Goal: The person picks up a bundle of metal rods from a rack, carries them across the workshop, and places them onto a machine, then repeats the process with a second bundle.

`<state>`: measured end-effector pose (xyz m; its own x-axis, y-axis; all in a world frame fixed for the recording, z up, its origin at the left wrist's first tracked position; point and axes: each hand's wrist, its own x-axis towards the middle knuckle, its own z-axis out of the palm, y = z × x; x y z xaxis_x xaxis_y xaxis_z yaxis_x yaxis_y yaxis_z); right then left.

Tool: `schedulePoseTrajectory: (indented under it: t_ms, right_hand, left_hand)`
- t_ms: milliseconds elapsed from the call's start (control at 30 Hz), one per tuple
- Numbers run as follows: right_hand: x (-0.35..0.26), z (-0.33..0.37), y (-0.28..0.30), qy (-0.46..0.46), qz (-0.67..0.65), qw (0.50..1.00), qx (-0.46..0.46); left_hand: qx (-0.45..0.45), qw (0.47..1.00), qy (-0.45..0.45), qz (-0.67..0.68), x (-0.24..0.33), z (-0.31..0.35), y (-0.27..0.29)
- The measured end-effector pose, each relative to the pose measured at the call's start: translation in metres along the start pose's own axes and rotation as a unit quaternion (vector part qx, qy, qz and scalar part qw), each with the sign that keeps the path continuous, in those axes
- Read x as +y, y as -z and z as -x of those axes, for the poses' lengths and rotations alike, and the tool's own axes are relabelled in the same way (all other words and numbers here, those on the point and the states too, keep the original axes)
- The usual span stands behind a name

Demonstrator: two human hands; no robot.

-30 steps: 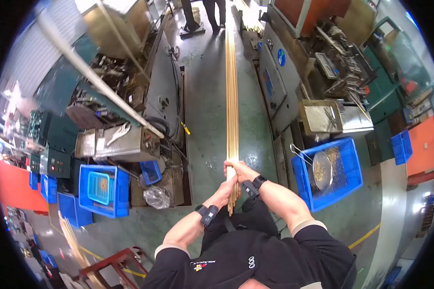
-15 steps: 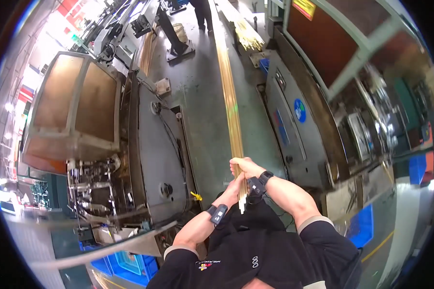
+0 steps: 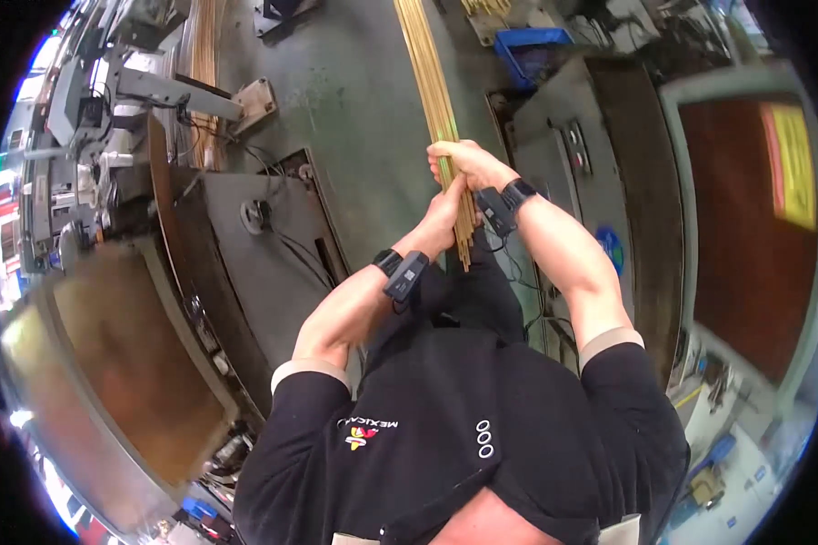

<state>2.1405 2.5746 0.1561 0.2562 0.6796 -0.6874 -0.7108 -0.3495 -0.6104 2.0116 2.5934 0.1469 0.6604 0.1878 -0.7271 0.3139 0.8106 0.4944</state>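
A bundle of long, thin brass-coloured rods (image 3: 430, 82) stretches from close to my body out past the far edge of the view. Wrapped over the bundle is my right hand (image 3: 471, 165), closed, a little farther out than the other. My left hand (image 3: 444, 216) is closed round the same rods from the left side, just nearer to me and touching the right. The near rod ends stick out slightly unevenly below my hands. How many rods there are, I cannot tell. Each wrist wears a black band with a small device.
Grey machines flank the aisle: a left cabinet (image 3: 259, 245) with hanging cables, and a right cabinet (image 3: 563, 118). A blue bin (image 3: 529, 54) stands at the far right. More long rods (image 3: 206, 54) lie at the far left. A metal foot plate (image 3: 254, 102) juts near the left machine.
The machines on both sides have slid nearer and past me. My hands now sit higher in the view, still closed on the rods. A person far ahead has left the view.
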Motion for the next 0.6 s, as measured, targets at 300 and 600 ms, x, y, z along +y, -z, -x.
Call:
schedulePoseTrajectory:
  t_ms: [300, 600]
  right_hand:
    - [-0.243, -0.214, 0.002, 0.009, -0.009, 1.0, -0.003]
    - [-0.458, -0.386, -0.001, 0.033, 0.024, 0.999, -0.015]
  left_hand:
    - [0.011, 1.0, -0.008, 0.028, 0.257, -0.19, -0.034]
    - [-0.044, 0.996, 0.011, 0.075, 0.48, -0.345, -0.043]
